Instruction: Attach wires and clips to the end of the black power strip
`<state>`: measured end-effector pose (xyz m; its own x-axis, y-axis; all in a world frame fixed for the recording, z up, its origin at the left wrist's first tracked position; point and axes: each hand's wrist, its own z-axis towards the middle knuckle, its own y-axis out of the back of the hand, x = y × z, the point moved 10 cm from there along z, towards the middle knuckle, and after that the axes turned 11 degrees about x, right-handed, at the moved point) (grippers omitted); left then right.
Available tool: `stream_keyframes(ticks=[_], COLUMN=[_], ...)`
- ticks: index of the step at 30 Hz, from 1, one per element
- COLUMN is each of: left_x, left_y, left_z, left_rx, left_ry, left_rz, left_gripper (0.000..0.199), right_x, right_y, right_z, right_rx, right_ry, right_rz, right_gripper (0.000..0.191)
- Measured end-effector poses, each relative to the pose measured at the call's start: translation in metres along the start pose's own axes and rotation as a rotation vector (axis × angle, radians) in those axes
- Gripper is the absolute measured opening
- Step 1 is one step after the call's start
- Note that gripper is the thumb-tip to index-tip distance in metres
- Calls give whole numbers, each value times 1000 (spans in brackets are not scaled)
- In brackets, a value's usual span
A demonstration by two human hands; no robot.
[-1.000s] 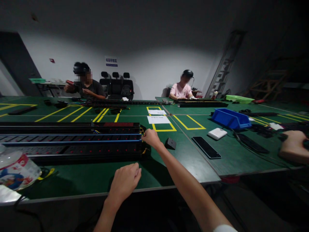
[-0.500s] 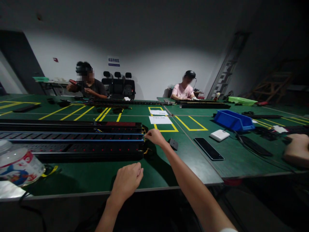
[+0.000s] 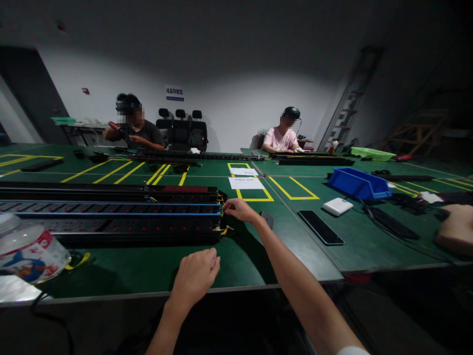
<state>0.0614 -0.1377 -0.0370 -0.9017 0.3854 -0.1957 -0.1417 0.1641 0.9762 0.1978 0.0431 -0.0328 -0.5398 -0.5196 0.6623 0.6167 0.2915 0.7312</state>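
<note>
Long black power strips [image 3: 129, 228] with rows of red dots lie side by side at the left, one edged with blue rails. My right hand [image 3: 240, 210] is at their right end, thumb and fingers pinched on a thin wire among the short yellow wires there. The fingertips hide most of that wire. Another yellow wire [image 3: 226, 230] sticks out of the nearer strip just below. My left hand [image 3: 196, 273] rests curled closed near the table's front edge, apart from the strips, with nothing seen in it.
A small black block [image 3: 267, 220] sits partly behind my right wrist. Rightward are a phone [image 3: 320, 227], a white box [image 3: 337, 206] and a blue bin [image 3: 356, 185]. A plastic jar [image 3: 33, 254] stands at left. Two people work across the table; another person's arm [image 3: 456, 229] shows at right.
My right hand has shifted very slightly, its fingers still pinched at the strips' end. The left hand stays where it was. The view has moved a touch.
</note>
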Motion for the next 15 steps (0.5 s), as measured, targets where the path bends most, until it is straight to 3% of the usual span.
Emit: stream_keyframes(ticks=[15], left_x=[-2], left_y=[2], left_z=[-1], left_rx=[20], left_ry=[11], left_rz=[-5], left_gripper=[25], right_x=[3], right_y=[2], right_z=[-8], right_rx=[-18], right_ry=[-3], right_rz=[10], right_gripper=[19])
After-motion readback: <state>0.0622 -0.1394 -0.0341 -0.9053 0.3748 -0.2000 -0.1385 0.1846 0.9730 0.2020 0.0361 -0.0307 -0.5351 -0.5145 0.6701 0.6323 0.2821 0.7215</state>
